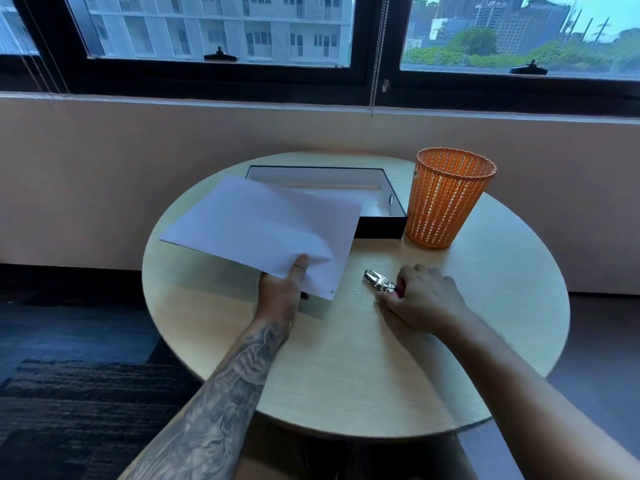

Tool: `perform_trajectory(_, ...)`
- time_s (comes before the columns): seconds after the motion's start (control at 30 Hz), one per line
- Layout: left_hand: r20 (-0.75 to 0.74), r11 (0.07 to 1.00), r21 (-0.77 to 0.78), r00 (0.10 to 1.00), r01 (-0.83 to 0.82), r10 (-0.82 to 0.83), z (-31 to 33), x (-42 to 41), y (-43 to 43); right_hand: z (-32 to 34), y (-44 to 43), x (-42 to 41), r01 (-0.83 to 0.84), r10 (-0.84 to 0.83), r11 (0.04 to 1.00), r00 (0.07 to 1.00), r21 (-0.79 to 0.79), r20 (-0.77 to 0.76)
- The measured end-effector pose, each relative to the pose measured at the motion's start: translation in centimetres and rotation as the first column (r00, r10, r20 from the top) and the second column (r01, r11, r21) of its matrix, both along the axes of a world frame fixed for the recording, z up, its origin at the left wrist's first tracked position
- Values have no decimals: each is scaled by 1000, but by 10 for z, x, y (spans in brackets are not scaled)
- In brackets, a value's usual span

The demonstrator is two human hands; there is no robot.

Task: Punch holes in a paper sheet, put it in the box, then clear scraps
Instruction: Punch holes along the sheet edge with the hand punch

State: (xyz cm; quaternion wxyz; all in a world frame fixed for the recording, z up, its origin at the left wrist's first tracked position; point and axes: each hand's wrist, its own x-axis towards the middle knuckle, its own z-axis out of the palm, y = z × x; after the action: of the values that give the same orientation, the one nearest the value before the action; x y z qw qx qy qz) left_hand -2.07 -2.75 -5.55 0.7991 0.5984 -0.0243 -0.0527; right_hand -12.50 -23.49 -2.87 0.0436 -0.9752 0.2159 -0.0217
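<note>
A white paper sheet is held above the table, tilted, with a punched hole near its lower right corner. My left hand pinches the sheet's near edge, thumb on top. The sheet covers the left part of a shallow black box with a white inside, which lies at the table's far side. A metal hole punch with pink handles lies on the table. My right hand grips its handles. A few tiny paper scraps lie near the punch.
An orange mesh wastebasket stands upright right of the box. The round wooden table has a wall and window behind it. Dark carpet lies to the left below.
</note>
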Motion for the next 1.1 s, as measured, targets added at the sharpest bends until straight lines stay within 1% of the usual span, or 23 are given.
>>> perform_trajectory(0.03, -9, 1000, -11, 1000, 16, -16, 1, 0, 1, 1, 1, 1, 6, -6, 1000, 1000, -18, 10)
perform_trajectory(0.07, -18, 999, -24, 999, 30, -30, 0, 1, 1, 4, 2, 2, 15, -15, 1000, 999, 4, 41)
perform_trajectory(0.1, -19, 998, -39, 999, 41, -42, 0, 1, 2, 7, 3, 3, 25, -33, 996, 995, 83, 96)
perform_trajectory(0.13, -11, 997, -46, 998, 55, -55, 0, 1, 1, 11, 7, 5, 29, -65, 976, 985, 217, 161)
perform_trajectory(0.17, -11, 996, -54, 997, 72, -72, 0, 0, 1, 16, 11, 7, 15, -107, 923, 970, 384, 219)
perform_trajectory(0.2, -14, 994, -64, 996, 88, -89, -1, 0, 1, 21, 16, 10, -12, -161, 820, 955, 573, 250)
perform_trajectory(0.23, -21, 991, -84, 994, 103, -105, -1, 0, 2, 25, 21, 14, -28, -228, 650, 946, 759, 230)
perform_trajectory(0.27, -24, 987, -99, 991, 127, -130, -1, 0, 2, 28, 25, 17, -26, -273, 429, 949, 903, 157)
perform_trajectory(0.3, -27, 982, -104, 987, 156, -159, 0, 0, 4, 29, 30, 19, -9, -277, 219, 958, 976, 70)
perform_trajectory(0.33, -24, 976, -102, 980, 193, -197, 2, -1, 6, 30, 32, 21, 14, -253, 77, 967, 997, 6)
perform_trajectory(0.37, -19, 968, -101, 972, 231, -234, 4, -2, 8, 29, 35, 23, 29, -224, 1, 974, 1000, -28)
perform_trajectory(0.4, -15, 959, -99, 963, 266, -268, 6, -2, 10, 28, 37, 25, 29, -207, -43, 978, 999, -37)
perform_trajectory(0.43, -18, 950, -103, 954, 295, -298, 9, -4, 12, 26, 39, 27, 19, -209, -69, 977, 997, -33)
perform_trajectory(0.5, -22, 939, -116, 944, 325, -330, 12, -5, 14, 23, 46, 29, -12, -261, -90, 965, 996, -13)
perform_trajectory(0.57, -27, 942, -125, 948, 312, -317, 16, -8, 13, 21, 51, 31, -45, -335, -110, 942, 993, 6)
perform_trajectory(0.63, -40, 943, -124, 948, 309, -316, 20, -10, 12, 19, 52, 34, -75, -399, -155, 917, 985, 7)
perform_trajectory(0.7, -6, 923, -119, 930, 365, -368, 18, -10, 13, 17, 53, 37, -94, -427, -180, 904, 979, 8)
perform_trajectory(0.8, 12, 924, 1, 924, 383, -383, 13, -19, 10, 14, 57, 42, -108, -451, -183, 892, 977, 14)
perform_trajectory(0.9, 2, 935, 61, 937, 348, -349, 14, -29, -2, 11, 63, 46, -100, -484, -162, 875, 982, 9)
perform_trajectory(1.0, -78, 960, 82, 962, 268, -262, 17, -30, -17, 12, 73, 47, -88, -471, -152, 882, 984, 6)
perform_trajectory(1.1, -155, 980, 97, 975, 174, -158, 18, -32, -28, 14, 81, 48, -75, -420, -170, 908, 983, -4)
